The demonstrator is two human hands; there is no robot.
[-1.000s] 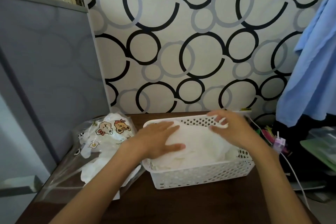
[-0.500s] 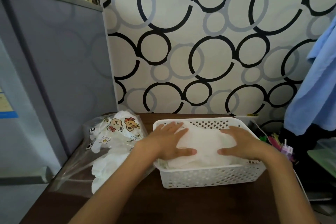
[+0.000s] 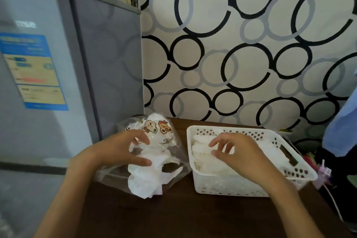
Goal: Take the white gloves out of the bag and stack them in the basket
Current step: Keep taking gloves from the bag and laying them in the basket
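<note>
1. A grey fridge [image 3: 48, 83] is seen at the far left, with a blue and yellow label [image 3: 32, 71] stuck on its door.
2. A dark wooden counter [image 3: 183, 216] is set against a wall papered with black and grey rings [image 3: 241, 44].
3. A clear plastic bag [image 3: 154, 152] printed with cartoon animals is laid on the counter just beside the fridge; crumpled white gloves [image 3: 146, 176] are held inside it and spill from its near end.
4. The left hand [image 3: 123, 150] is placed on the bag, with its fingers [image 3: 142, 138] spread and its thumb stretched across the gloves; whether anything is actually gripped cannot be told.
5. A white perforated basket [image 3: 241, 187] is stood on the counter just to the right of the bag, and a flat stack of white gloves [image 3: 202, 152] is laid inside it.
6. The right hand [image 3: 237, 150] is held over the stack in the basket, its fingers [image 3: 217, 141] loosely curled and apart, with nothing pinched between them.
7. A blue cloth [image 3: 343, 121] is hung at the right edge, and small coloured items are seen below it, too blurred to identify.
</note>
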